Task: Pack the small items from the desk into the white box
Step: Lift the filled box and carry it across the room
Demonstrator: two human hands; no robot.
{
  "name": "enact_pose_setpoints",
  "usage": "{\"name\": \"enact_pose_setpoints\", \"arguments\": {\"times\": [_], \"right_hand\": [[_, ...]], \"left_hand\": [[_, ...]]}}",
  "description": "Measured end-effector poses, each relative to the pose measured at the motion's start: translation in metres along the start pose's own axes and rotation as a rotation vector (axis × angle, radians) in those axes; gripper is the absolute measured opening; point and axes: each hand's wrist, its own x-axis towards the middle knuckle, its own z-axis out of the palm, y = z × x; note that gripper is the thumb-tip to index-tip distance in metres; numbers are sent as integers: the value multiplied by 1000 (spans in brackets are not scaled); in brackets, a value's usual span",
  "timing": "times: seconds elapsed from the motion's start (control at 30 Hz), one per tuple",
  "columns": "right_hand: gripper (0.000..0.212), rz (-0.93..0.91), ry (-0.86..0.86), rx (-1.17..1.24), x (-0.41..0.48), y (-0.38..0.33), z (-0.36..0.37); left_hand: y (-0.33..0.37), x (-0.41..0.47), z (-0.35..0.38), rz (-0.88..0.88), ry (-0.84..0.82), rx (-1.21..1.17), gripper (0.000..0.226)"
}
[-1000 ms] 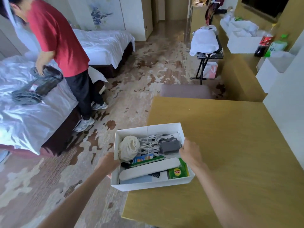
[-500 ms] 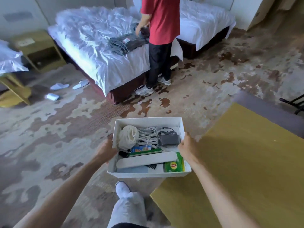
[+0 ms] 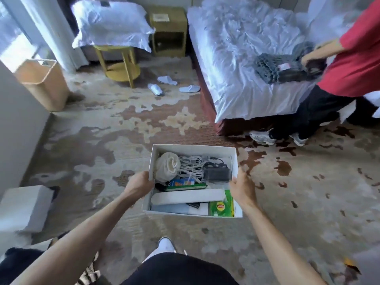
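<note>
Box: white box (image 3: 193, 149), open top, held in the air above the carpet, mid-frame, near the wearer's knees.
Far-left in box: cream cloth bundle (image 3: 167, 169), rolled up.
Far-mid in box: white cable coil (image 3: 190, 166), loose loops, touching the bundle.
Far-right in box: black adapter (image 3: 217, 174) w/ dark lead, just beside the coil.
Mid in box: blue/green packet (image 3: 185, 184), lying flat across the box.
Near-mid in box: long white bar (image 3: 188, 196), lying left to right; can't tell what it is.
Near-right in box: green Lipton pack (image 3: 221, 207), against the right wall.
Near edge in box: pale flat items, partly hidden under the bar.
L hand: left hand (image 3: 138, 185) on the box's left wall; fingers curled round the wall, thumb over the rim.
R hand: right hand (image 3: 241, 188) on the box's right wall; fingers wrapped on the outside, thumb at the rim.
Below box: wearer's dark shorts, one white shoe (image 3: 166, 245) on the carpet (image 3: 102, 140).
Far right: bed (image 3: 242, 58) w/ crumpled white sheet, grey folded cloth (image 3: 271, 66) on it.
By bed: person in red top (image 3: 357, 58), dark trousers, hands at the grey cloth.
Far mid: yellow nightstand (image 3: 168, 31); white slippers (image 3: 164, 85) on the floor.
Far left: yellow round table (image 3: 121, 62) w/ white pillow (image 3: 113, 23) on top; tan bin (image 3: 41, 83).
Near left: white block (image 3: 24, 206) on the floor.
</note>
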Motion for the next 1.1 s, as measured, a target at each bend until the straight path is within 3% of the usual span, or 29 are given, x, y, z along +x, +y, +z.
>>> {"name": "enact_pose_setpoints", "arguments": {"times": [0.1, 0.37, 0.5, 0.63, 0.8, 0.93, 1.1], "right_hand": [[50, -96, -41, -34, 46, -59, 22], [31, -477, -240, -116, 152, -218, 109], [34, -648, -383, -133, 189, -301, 161], [45, -837, -550, -92, 203, -369, 196], [19, -1001, -701, -130, 196, -442, 234], [26, -1085, -806, -163, 184, -485, 271], [25, -1123, -810, -223, 166, -538, 318]], "left_hand": [[-31, 23, -37, -78, 59, -48, 18], [-111, 49, -102, -377, 240, -230, 13], [-145, 56, -123, -580, 351, -326, 18], [-166, 48, -134, -750, 463, -406, 16], [-182, 30, -140, -939, 559, -500, 16], [-208, 26, -135, -1027, 627, -595, 14], [-262, 39, -142, -1047, 641, -682, 14]]}}
